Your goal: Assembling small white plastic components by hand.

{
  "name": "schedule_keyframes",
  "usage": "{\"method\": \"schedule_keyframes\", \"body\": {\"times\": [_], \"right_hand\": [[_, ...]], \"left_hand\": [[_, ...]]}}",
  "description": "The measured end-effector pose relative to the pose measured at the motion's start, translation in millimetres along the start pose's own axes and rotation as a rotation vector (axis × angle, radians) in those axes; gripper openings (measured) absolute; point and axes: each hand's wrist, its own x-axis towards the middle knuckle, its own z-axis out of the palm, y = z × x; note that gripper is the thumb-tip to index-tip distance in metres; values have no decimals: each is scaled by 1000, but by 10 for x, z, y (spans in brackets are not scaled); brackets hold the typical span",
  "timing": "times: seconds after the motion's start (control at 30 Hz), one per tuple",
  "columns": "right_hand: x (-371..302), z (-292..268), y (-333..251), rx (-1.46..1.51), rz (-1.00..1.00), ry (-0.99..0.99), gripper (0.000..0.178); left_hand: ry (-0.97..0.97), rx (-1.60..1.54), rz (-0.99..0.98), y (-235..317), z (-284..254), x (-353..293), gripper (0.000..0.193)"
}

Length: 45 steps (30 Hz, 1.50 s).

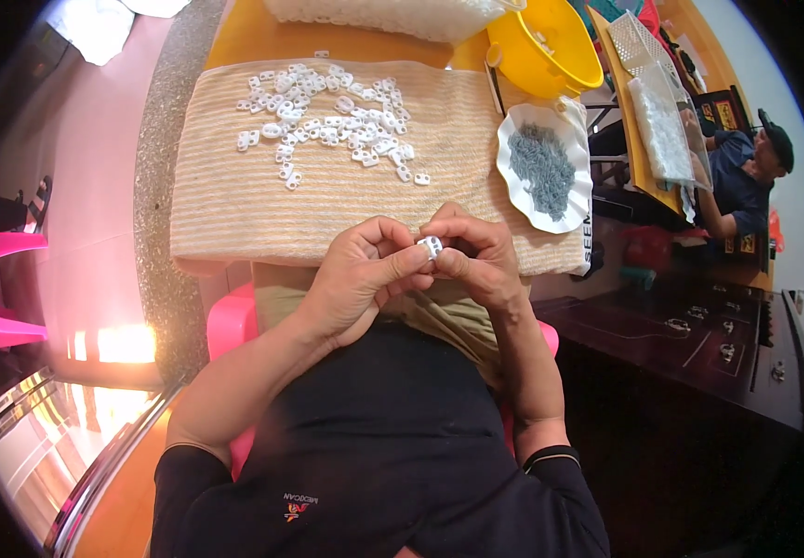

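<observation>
My left hand (360, 274) and right hand (476, 256) meet just above my lap, fingertips pinched shut together on one small white plastic piece (431, 246). Beyond them a striped beige cloth (225, 195) covers the orange counter (244, 37), with a scatter of white pieces (327, 121) and a white dish of grey bits (543, 167). A yellow bowl (541, 51) stands farther back. I sit on a pink chair (230, 321); pink floor lies left.

The small plastic piece (430, 246) and the scattered plastic pieces (327, 116) are white, lying on a beige cloth (234, 195) with fine pale stripes. The bowl (541, 46) is yellow, the scalloped dish (564, 216) white with grey bits (543, 167), the chair (230, 321) bright pink.
</observation>
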Motion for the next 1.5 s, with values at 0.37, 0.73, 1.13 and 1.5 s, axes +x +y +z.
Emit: {"method": "schedule_keyframes", "body": {"times": [0.37,0.73,1.13,1.5], "right_hand": [[-30,145,-198,-150,-27,15,23],[-54,111,-209,-56,11,-21,23],[172,-326,-473,-510,-24,267,13],[926,-865,-1114,-1172,-530,519,23]], "left_hand": [[-48,15,36,-35,26,-34,10],[-66,55,15,-39,31,-30,12],[11,30,-12,-22,78,-11,14],[22,83,-24,-58,45,7,10]]}}
